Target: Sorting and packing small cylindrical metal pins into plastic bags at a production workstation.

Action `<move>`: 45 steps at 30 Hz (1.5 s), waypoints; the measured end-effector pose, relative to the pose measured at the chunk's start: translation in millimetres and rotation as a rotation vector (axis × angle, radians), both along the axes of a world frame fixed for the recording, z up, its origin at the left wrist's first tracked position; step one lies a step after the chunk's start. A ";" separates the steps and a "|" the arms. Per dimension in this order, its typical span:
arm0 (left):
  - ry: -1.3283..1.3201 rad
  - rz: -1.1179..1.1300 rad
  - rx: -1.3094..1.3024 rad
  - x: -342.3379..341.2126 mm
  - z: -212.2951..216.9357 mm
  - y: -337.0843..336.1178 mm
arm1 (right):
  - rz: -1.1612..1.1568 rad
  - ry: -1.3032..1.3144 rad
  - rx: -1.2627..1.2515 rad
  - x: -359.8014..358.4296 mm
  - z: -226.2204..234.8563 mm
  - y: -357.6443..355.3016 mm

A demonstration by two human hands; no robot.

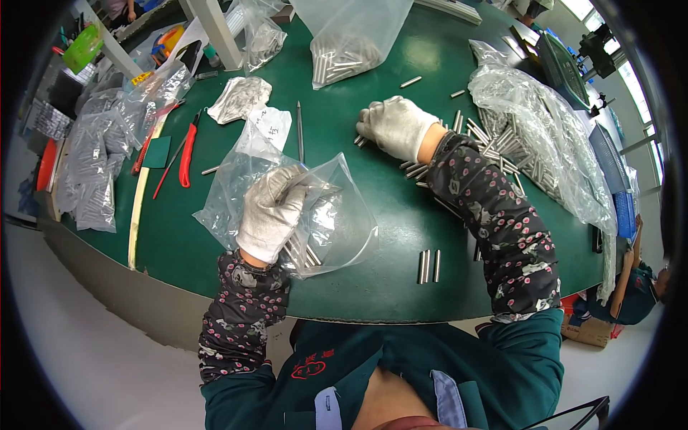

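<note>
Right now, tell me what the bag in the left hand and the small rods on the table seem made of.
Bag: thin clear plastic film, probably; it is see-through, creased and glossy. Rods: likely bare metal, perhaps steel; they look silver-grey with a dull sheen. The left hand wears a white, seemingly fabric glove.

Green bench [401, 236] in a workshop
Daylight is coming through windows [631, 79] at the upper right, falling on a pale floor [86, 344].

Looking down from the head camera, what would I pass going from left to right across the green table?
Filled bags of metal pins → red-handled cutters → left hand holding a clear plastic bag → three loose pins → right hand on loose pins → big open bag of pins.
</note>
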State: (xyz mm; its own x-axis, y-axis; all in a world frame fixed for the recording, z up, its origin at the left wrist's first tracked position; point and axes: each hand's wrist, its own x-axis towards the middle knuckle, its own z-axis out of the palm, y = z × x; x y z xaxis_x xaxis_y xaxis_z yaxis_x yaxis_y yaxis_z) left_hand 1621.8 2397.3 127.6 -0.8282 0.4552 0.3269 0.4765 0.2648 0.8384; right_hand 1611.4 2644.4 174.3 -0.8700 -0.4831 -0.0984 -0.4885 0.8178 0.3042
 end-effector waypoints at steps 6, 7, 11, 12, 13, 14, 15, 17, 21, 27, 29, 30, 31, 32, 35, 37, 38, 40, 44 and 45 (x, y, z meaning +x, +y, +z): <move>0.011 0.025 0.038 1.9 7.7 3.0 | -0.132 0.014 -0.086 2.0 -4.1 -2.6; 0.031 0.037 0.029 1.8 8.2 3.4 | -0.132 0.025 -0.079 3.9 -7.2 1.1; -0.022 0.042 0.035 0.0 2.8 3.5 | -0.427 -0.202 -1.299 19.4 -11.6 9.7; -0.013 0.044 0.032 -0.1 2.9 2.7 | -0.533 -0.362 -1.419 27.2 3.3 5.6; -0.011 0.045 0.039 -0.6 1.5 2.0 | -0.646 -0.525 -1.537 35.7 17.1 1.8; 0.044 0.049 0.032 -2.3 -1.0 1.2 | -0.645 -0.522 -1.531 40.1 17.1 0.0; 0.098 0.045 0.025 -3.1 -1.6 1.7 | -0.689 -0.574 -1.722 46.7 18.1 -0.7; 0.098 0.045 0.044 -2.9 -1.6 2.2 | -0.736 -0.618 -1.914 55.7 19.1 -0.8; 0.094 0.074 0.043 -1.8 3.0 4.7 | -0.668 -0.677 -2.151 64.7 22.0 -1.7; 0.056 0.053 0.095 -5.2 -4.1 6.6 | -0.717 -0.575 -2.273 68.8 19.9 -3.4; 0.035 0.043 0.094 -4.9 -0.6 8.6 | -0.674 -0.570 -2.217 68.5 20.0 0.0; 0.013 0.039 0.088 -4.0 0.6 7.6 | -0.630 -0.574 -2.161 68.0 20.1 -1.4; 0.009 0.042 0.085 -3.8 0.6 7.0 | -0.632 -0.580 -2.162 67.8 20.9 -3.5; 0.034 0.048 0.084 -3.8 0.5 6.6 | -0.653 -0.476 -1.959 67.6 22.9 -5.9; 0.021 0.042 0.121 -4.2 -1.1 8.4 | -0.517 -0.190 -1.505 62.3 10.4 -0.5; 0.077 0.043 0.071 -4.6 0.0 6.6 | -0.504 -0.142 -1.365 60.8 14.7 -4.5; 0.079 0.049 0.071 -5.1 -1.1 5.7 | -0.497 -0.145 -1.364 59.5 13.6 -5.7; 0.064 0.018 0.099 -6.2 -3.8 4.9 | -0.347 0.017 -1.272 56.2 10.0 -6.5; 0.121 0.045 0.083 -4.9 -2.6 5.3 | -0.303 0.052 -1.284 38.7 5.3 -8.5; 0.120 0.054 0.079 -4.3 -1.6 5.0 | -0.331 0.060 -1.200 30.7 6.0 -9.2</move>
State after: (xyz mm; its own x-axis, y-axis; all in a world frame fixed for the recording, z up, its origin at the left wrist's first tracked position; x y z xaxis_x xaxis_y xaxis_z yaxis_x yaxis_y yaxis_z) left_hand 1617.6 2402.2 126.0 -0.8038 0.3801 0.4577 0.5610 0.2283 0.7957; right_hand 1642.1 2635.2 180.3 -0.9548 0.0023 0.2972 -0.2177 0.6752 -0.7047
